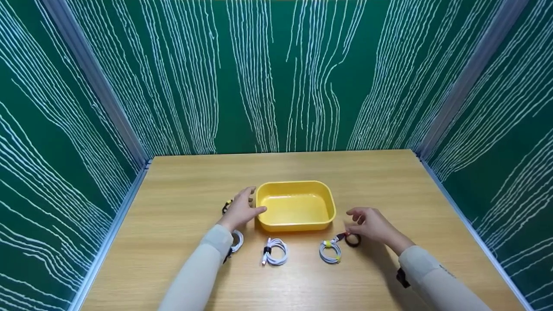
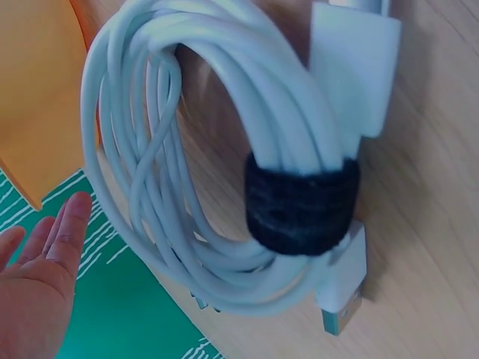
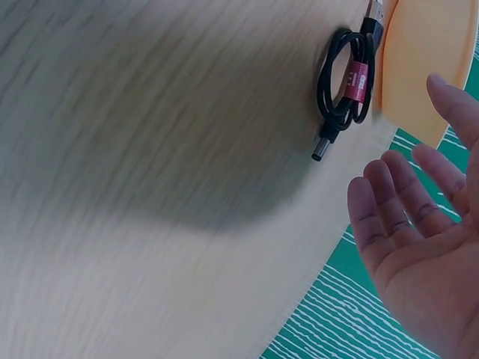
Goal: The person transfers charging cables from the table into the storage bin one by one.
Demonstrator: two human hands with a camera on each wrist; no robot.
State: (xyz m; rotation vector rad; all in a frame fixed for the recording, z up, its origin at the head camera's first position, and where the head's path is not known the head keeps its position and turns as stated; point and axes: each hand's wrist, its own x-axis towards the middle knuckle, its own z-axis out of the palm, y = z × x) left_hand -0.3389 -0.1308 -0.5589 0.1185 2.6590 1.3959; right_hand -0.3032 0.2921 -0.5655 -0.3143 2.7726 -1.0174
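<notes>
A yellow plastic tub (image 1: 296,224) sits on the wooden table. My left hand (image 1: 239,211) is at its left side, thumb over the rim and fingers loosely extended; whether it touches the tub I cannot tell. Below that wrist lies a coiled white USB cable (image 2: 217,75) bound with a black strap (image 2: 303,209). My right hand (image 1: 372,224) hovers right of the tub with fingers relaxed and nothing held. Close under it is a coiled black cable (image 1: 353,240) with a red band (image 3: 356,81). In the right wrist view the hand (image 3: 426,247) is apart from that cable.
In front of the tub lie a white cable coil (image 1: 278,252) with a black strap and a grey-white coil (image 1: 330,258) with yellow ties. A black and yellow item (image 1: 225,207) is partly hidden behind the left hand. Green, white-lined walls (image 1: 242,138) enclose the table (image 1: 173,181).
</notes>
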